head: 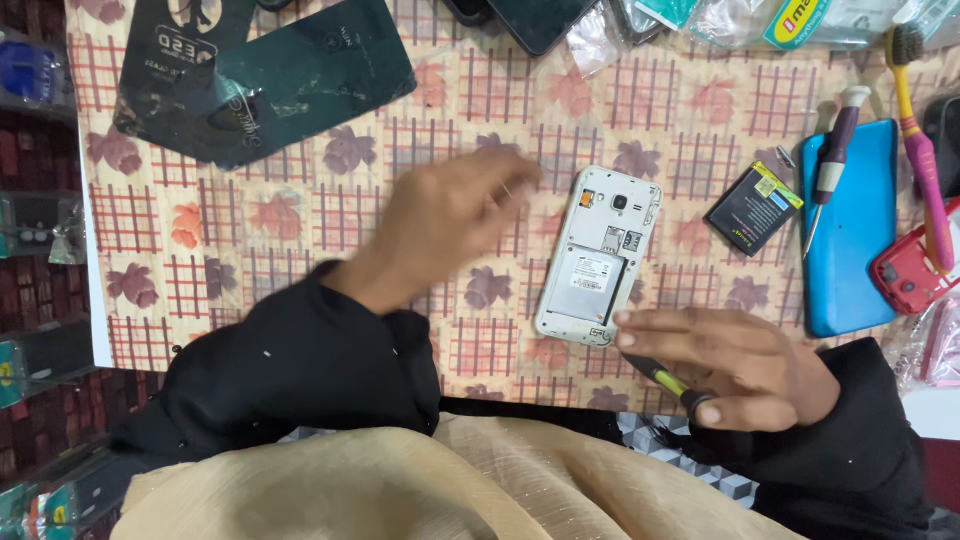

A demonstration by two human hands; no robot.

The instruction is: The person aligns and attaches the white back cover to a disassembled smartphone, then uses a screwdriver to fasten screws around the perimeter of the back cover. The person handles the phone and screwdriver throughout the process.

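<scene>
Phone [598, 262] under right hand [735, 362] fingertips

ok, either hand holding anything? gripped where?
Right hand holds a small yellow-and-black screwdriver along its shaft, with a fingertip on the open-backed white phone. Left hand is blurred above the cloth; nothing visible in it.

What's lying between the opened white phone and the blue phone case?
A loose black battery lies between the white phone and the blue case, seen in the head view.

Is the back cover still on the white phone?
No, the white phone lies face down with its back open, showing the battery bay and card slots.
</scene>
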